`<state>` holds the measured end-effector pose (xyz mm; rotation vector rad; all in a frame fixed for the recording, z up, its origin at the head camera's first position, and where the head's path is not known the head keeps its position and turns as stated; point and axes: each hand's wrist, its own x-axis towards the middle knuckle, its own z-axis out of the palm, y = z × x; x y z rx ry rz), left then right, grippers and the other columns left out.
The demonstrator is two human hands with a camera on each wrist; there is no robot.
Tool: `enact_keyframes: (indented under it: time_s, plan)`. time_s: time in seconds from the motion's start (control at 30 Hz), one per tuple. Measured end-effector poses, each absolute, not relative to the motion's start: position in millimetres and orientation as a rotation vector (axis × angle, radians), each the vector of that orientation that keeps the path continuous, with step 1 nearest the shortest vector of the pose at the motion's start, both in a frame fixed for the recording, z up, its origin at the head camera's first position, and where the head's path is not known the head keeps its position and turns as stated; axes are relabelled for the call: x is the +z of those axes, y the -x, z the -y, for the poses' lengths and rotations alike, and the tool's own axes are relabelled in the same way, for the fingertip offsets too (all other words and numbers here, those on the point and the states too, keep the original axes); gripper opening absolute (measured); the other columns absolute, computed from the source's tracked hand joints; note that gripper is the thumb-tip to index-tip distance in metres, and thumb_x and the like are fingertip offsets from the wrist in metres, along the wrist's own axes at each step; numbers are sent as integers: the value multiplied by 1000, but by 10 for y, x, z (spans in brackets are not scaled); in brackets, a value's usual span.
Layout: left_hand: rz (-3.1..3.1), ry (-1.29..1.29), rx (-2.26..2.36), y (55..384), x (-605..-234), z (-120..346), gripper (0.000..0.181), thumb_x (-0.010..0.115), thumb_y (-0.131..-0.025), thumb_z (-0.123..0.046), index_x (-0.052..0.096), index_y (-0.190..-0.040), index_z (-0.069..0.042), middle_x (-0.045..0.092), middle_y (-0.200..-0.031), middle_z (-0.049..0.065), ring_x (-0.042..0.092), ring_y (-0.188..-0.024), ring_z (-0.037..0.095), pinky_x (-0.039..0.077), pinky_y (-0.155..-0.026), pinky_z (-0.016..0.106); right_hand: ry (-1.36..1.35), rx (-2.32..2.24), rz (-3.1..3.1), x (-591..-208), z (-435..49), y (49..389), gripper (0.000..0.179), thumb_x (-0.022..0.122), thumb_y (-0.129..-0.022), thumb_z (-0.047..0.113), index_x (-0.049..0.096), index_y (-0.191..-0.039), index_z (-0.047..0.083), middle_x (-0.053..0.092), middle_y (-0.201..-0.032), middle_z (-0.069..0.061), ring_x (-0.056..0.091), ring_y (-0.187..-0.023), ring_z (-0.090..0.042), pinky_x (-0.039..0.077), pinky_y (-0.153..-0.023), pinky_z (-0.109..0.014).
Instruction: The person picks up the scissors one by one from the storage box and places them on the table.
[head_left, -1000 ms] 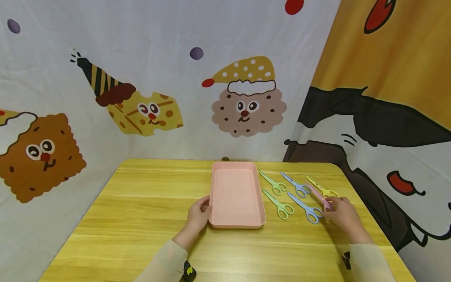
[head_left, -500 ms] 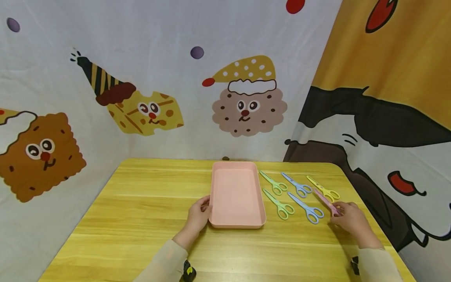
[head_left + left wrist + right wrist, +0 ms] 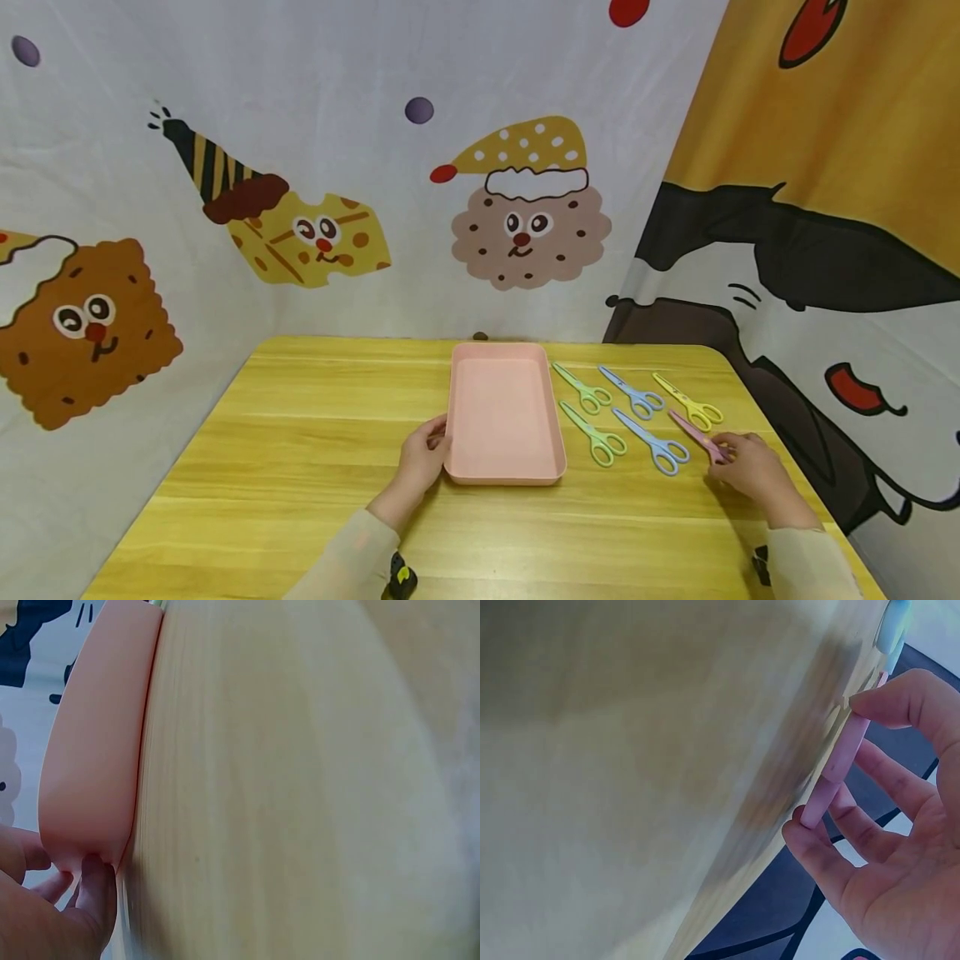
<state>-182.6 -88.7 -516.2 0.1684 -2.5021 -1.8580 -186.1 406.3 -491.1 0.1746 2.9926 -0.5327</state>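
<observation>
A shallow pink tray [image 3: 504, 412] lies on the wooden table. My left hand [image 3: 422, 457] holds its near left corner; in the left wrist view, the thumb presses the tray wall [image 3: 97, 742] while the fingers go round the other side. At the right, my right hand [image 3: 753, 473] grips pink scissors [image 3: 692, 429] by the handles, blades pointing away and to the left. The right wrist view shows the thumb on one end of the pink handles [image 3: 844, 750] and fingertips at the other. Yellow scissors [image 3: 693, 406] lie just beyond the pink pair.
Between the tray and the pink scissors lie two green scissors, a far pair [image 3: 587, 392] and a near pair [image 3: 596, 437], plus two blue ones, far [image 3: 633, 394] and near [image 3: 654, 446]. A printed cloth [image 3: 345, 83] hangs behind the table [image 3: 322, 417].
My right hand has drawn the pink scissors right and toward me, away from the yellow and blue pairs, slowing at the end. My left hand and the tray have stayed put.
</observation>
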Motion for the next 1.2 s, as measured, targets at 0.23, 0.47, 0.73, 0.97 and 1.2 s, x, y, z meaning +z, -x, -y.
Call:
enact_keyframes:
  time_s: [0.23,0.47,0.73,0.97,1.2]
  plan:
    - [2508,-167,-1853,1830,-5162,900,37,56,-93,-2,55,-129,0,61,-121,19,60,-105,28,55,-86,34,-156,-539,-2996,-4911,-4062,1857,52,77,-69,23,61,-111,-3,50,-99,-27,47,-83,-37,43,-68,-47]
    - [2508,-159,-1859,1833,-5170,909,37,56,-92,-1,54,-130,1,60,-121,19,60,-105,29,55,-86,34,-140,-515,-2992,-4896,-4058,1862,49,77,-69,21,61,-110,-3,51,-96,-25,47,-83,-36,42,-69,-48]
    - [2513,-165,-1852,1828,-5164,898,38,56,-92,-2,54,-130,0,60,-121,18,60,-105,28,55,-85,31,-141,-522,-2964,-4882,-4067,1847,50,77,-69,22,61,-110,-3,51,-96,-25,47,-83,-36,43,-69,-48]
    - [2508,-179,-1870,1831,-5156,899,38,56,-93,-3,54,-130,0,60,-122,18,60,-106,28,55,-85,30,-143,-528,-2951,-4870,-4066,1837,52,78,-69,23,61,-110,-3,51,-97,-25,47,-85,-38,43,-70,-50]
    - [2504,-164,-1870,1829,-5159,900,37,56,-93,-3,55,-130,1,60,-121,19,60,-106,28,55,-85,30,-147,-527,-2946,-4874,-4070,1843,50,78,-69,22,61,-110,-2,51,-97,-25,47,-85,-38,43,-70,-50]
